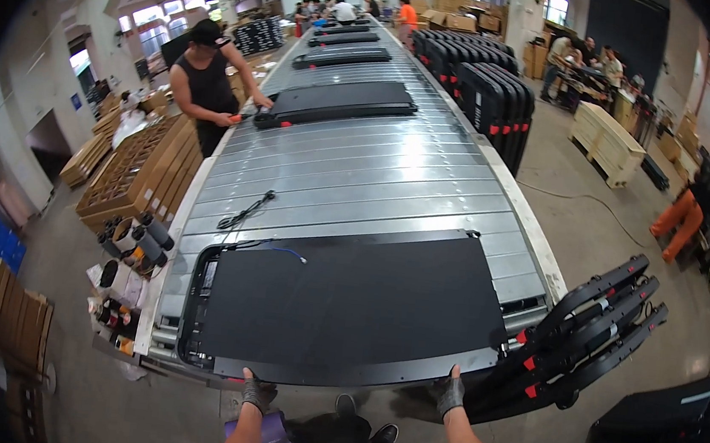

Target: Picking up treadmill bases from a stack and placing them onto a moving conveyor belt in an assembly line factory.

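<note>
Head view. Wearer stands at the near end of a long roller conveyor (359, 175), both forearms entering from the lower edge. Large black panel (356, 298) lies flat across the near rollers, its long front edge toward the wearer. Left hand (259, 392), in a dark glove with the thumb tip bare, pinches that edge left of its middle: thumb up at the rim, other fingers bent low and mostly hidden. Right hand (451, 395), gloved alike, pinches the same edge near its right end, thumb on top. Hands well apart; cannot tell how firmly either presses.

Panel's left end shows a black frame (194, 309) with rounded corners. Short blue wire (288, 252) lies on the panel near its far left corner. Black cable (245, 213) rests bunched on the rollers just beyond.

Right of the near end: several black folded units (588, 334) with red tabs, leaning at a slant. Left: grey cylinders (146, 240) beside the conveyor, stacked cartons (145, 169) behind them. Purple object (267, 442) low by the wearer's feet.

Farther up, a second black panel (336, 103) sits on the rollers; a co-worker (200, 78) in cap and sleeveless top reaches to its left end, an orange-handled tool (234, 118) in one hand. Pale wooden crate (606, 145) stands on the floor at right.
</note>
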Demonstrator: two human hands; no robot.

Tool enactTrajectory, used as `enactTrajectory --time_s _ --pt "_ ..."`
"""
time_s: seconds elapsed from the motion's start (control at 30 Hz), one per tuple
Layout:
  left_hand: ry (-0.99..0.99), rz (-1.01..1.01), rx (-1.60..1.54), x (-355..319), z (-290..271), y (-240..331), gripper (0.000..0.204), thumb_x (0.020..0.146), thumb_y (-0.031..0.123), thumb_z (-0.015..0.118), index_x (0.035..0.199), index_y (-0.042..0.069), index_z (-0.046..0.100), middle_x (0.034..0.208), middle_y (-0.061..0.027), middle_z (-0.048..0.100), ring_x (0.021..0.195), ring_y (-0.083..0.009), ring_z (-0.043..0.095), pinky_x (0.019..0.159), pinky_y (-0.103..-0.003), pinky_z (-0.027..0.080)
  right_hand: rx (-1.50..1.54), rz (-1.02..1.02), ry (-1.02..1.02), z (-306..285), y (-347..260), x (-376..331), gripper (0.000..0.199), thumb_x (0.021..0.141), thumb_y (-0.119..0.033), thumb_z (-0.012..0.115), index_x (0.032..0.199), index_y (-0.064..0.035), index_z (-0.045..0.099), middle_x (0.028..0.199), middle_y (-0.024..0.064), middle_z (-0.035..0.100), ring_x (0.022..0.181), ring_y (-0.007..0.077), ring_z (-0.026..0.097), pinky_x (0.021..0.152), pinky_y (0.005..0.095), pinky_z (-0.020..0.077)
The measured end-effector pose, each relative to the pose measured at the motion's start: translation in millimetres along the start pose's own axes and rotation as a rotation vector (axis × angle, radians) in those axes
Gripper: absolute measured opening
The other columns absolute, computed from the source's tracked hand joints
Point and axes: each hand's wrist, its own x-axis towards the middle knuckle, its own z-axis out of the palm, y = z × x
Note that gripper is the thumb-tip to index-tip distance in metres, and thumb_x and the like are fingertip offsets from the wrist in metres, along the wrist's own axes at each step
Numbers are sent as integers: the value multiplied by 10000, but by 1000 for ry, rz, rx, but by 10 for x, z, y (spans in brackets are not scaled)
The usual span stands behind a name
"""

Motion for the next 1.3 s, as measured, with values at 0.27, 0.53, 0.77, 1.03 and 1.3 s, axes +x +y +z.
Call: enactTrajectory --time_s 0.27,0.53,0.77,1.03,1.3 --pt "5 41 -47 -370 549 -271 764 764 795 541 1189 160 552 1098 -100 627 1108 -355 551 1008 -553 391 175 232 -337 480 469 -517 547 794 -541 735 1124 -132 583 1028 70 651 958 274 628 875 471 536" --pt "132 -49 48 -1035 907 30 973 757 806 543 1310 5 516 1141 -172 638 1090 -362 546 928 -486 466 408 379 -348 820 929 -165 712 849 -538 667 1367 -102 446 1376 94 517 1247 317 480 1102 446 362" --pt "-223 39 174 -1356 1245 423 922 743 786 584 1364 114 471 1211 -135 580 1147 -343 492 1000 -477 425 482 308 -241 1021 649 -325 636 885 -520 636 1352 -119 477 1342 87 536 1241 308 487 1060 486 406" --pt "-74 -90 -112 -81 477 -132 893 840 662 593 1457 63 352 1475 -98 427 1346 -303 408 1122 -489 332 325 372 -533 1143 568 -352 793 902 -712 392 1390 -90 449 1371 64 527 1288 327 446 1118 493 309" --pt "313 -35 -115 -554 1232 279 785 765 568 753 1272 21 506 1207 -136 571 1008 -293 613 767 -464 576 157 269 -300 1139 246 -43 804 817 -709 562 1355 -114 501 1359 35 544 1241 291 484 1085 487 342"
